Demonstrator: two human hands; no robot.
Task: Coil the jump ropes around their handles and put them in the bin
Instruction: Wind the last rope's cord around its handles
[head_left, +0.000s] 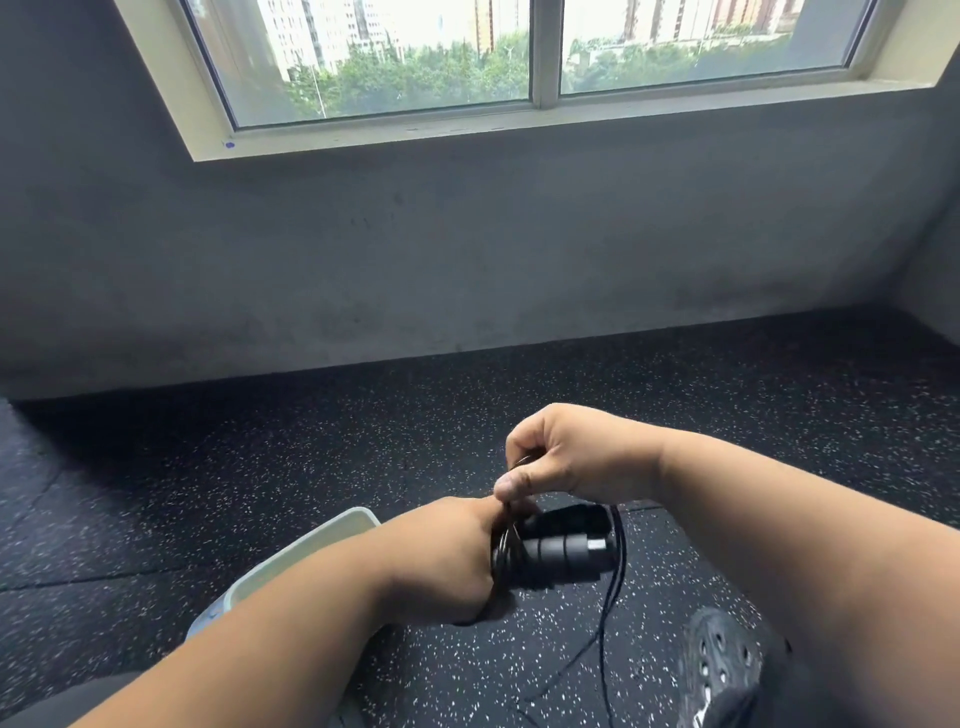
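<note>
My left hand grips the two black jump rope handles, held side by side and pointing right. Several turns of thin black rope wrap the handles next to my left hand. My right hand hovers just above them and pinches the rope between thumb and fingers. The loose rope hangs from the handles' right end down to the floor. The pale bin stands on the floor at lower left, partly hidden by my left forearm.
Black speckled rubber flooring runs to a grey wall under a window. A black perforated shoe shows at the lower right, close to the trailing rope.
</note>
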